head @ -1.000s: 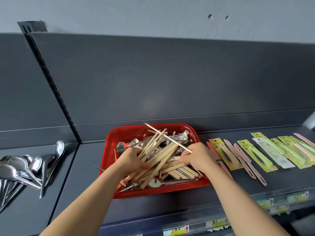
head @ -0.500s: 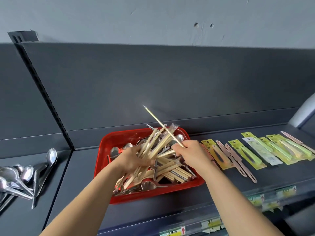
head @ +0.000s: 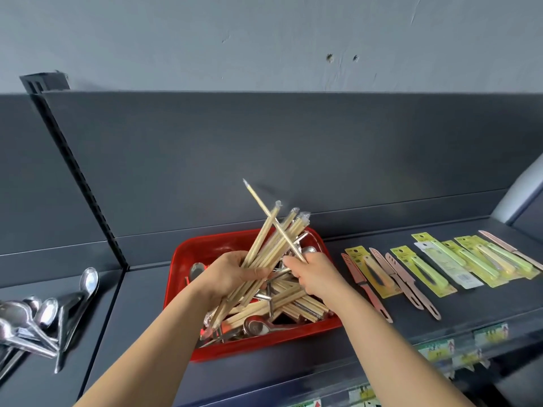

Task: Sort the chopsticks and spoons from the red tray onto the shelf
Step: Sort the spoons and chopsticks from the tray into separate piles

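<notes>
A red tray (head: 202,248) sits on the dark shelf, holding more wrapped wooden chopsticks (head: 296,304) and metal spoons (head: 258,326). My left hand (head: 229,274) grips a bundle of wrapped chopsticks (head: 273,242) that slants up to the right above the tray. My right hand (head: 314,274) pinches a single chopstick (head: 264,210) by its lower end; it crosses the bundle and points up to the left.
A pile of metal spoons (head: 38,318) lies on the left shelf section, past the slotted upright (head: 79,177). Packaged peelers and pink knives (head: 411,268) lie in a row right of the tray. Price labels (head: 440,348) line the shelf's front edge.
Both hands have risen from the tray. The left hand's bundle now stands steeper and higher, and the right hand's single chopstick has lifted with it.
</notes>
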`<control>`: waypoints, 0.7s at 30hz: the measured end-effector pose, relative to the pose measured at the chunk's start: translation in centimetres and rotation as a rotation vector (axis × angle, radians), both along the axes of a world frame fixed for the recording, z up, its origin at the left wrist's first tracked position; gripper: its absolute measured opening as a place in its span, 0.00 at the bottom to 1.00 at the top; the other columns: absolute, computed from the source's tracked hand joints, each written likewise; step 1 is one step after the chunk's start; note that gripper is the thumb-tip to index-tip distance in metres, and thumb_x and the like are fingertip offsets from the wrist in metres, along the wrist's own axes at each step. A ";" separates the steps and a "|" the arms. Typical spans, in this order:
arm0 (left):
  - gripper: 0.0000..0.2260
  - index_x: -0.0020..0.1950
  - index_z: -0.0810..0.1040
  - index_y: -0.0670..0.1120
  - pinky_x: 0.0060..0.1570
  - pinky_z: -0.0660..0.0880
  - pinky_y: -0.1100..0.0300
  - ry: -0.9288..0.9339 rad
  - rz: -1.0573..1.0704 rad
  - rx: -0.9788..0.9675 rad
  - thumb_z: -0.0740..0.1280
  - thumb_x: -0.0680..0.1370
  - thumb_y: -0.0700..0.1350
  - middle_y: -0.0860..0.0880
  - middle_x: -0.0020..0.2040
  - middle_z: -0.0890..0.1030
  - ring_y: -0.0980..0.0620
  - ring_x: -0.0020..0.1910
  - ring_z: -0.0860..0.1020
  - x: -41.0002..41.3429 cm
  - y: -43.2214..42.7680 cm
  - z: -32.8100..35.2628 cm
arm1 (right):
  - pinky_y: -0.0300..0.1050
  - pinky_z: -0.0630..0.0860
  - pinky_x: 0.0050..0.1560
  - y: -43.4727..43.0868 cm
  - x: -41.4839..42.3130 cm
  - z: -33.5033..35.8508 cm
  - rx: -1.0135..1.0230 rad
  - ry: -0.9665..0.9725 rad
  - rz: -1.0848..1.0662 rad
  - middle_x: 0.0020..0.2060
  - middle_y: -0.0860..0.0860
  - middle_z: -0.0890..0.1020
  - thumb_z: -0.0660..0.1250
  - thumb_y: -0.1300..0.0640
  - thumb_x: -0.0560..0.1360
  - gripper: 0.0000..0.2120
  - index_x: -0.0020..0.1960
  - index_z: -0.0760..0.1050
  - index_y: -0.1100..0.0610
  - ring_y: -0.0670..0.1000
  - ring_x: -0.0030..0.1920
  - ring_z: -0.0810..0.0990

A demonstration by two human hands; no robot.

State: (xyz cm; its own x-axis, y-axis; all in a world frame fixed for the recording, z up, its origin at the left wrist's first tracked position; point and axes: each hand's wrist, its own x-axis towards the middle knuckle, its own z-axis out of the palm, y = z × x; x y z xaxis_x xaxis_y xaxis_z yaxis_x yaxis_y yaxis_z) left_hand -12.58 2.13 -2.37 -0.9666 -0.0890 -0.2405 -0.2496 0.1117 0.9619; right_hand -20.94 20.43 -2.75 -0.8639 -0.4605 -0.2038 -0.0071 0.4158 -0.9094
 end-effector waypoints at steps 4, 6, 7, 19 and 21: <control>0.21 0.52 0.83 0.45 0.52 0.76 0.54 -0.012 -0.070 0.004 0.77 0.65 0.56 0.43 0.50 0.85 0.49 0.46 0.82 0.5 -0.1 0.1 | 0.41 0.61 0.27 -0.5 -0.2 -0.4 -0.051 -0.105 -0.053 0.32 0.50 0.69 0.69 0.44 0.72 0.16 0.48 0.78 0.57 0.46 0.26 0.64; 0.12 0.49 0.84 0.46 0.48 0.77 0.56 -0.019 -0.042 -0.011 0.75 0.70 0.51 0.45 0.47 0.86 0.51 0.44 0.82 0.7 -0.2 0.2 | 0.39 0.59 0.25 -0.6 -0.1 -0.5 -0.129 -0.157 -0.033 0.30 0.48 0.67 0.70 0.49 0.74 0.12 0.50 0.77 0.58 0.45 0.25 0.62; 0.09 0.48 0.83 0.46 0.47 0.78 0.56 -0.015 -0.011 -0.038 0.73 0.73 0.49 0.46 0.45 0.86 0.51 0.43 0.82 0.8 -0.3 0.3 | 0.39 0.58 0.24 -0.7 -0.1 -0.4 -0.156 -0.159 -0.022 0.28 0.47 0.66 0.69 0.51 0.75 0.10 0.49 0.77 0.58 0.44 0.24 0.61; 0.07 0.48 0.80 0.41 0.30 0.76 0.65 0.318 0.528 0.032 0.69 0.77 0.45 0.47 0.33 0.83 0.54 0.30 0.81 2.6 -3.3 7.2 | 0.36 0.60 0.23 -3.5 -0.6 10.1 -0.319 0.291 0.015 0.22 0.43 0.63 0.66 0.52 0.76 0.11 0.36 0.76 0.53 0.44 0.24 0.61; 0.07 0.47 0.80 0.41 0.31 0.76 0.64 0.352 0.586 0.040 0.69 0.77 0.45 0.47 0.34 0.83 0.53 0.31 0.81 3.7 -4.5 8.1 | 0.37 0.60 0.23 -5.2 0.1 10.9 -0.337 0.299 0.057 0.22 0.44 0.63 0.66 0.53 0.77 0.11 0.39 0.77 0.58 0.45 0.24 0.60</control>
State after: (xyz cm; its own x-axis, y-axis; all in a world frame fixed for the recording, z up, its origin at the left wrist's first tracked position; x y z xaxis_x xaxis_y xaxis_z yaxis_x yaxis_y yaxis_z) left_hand -8.85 -2.37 5.71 -0.7827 -0.6190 0.0654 0.0708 0.0159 0.9974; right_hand -20.80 15.28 8.14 -0.8333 -0.5069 0.2206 -0.3047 0.0882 -0.9484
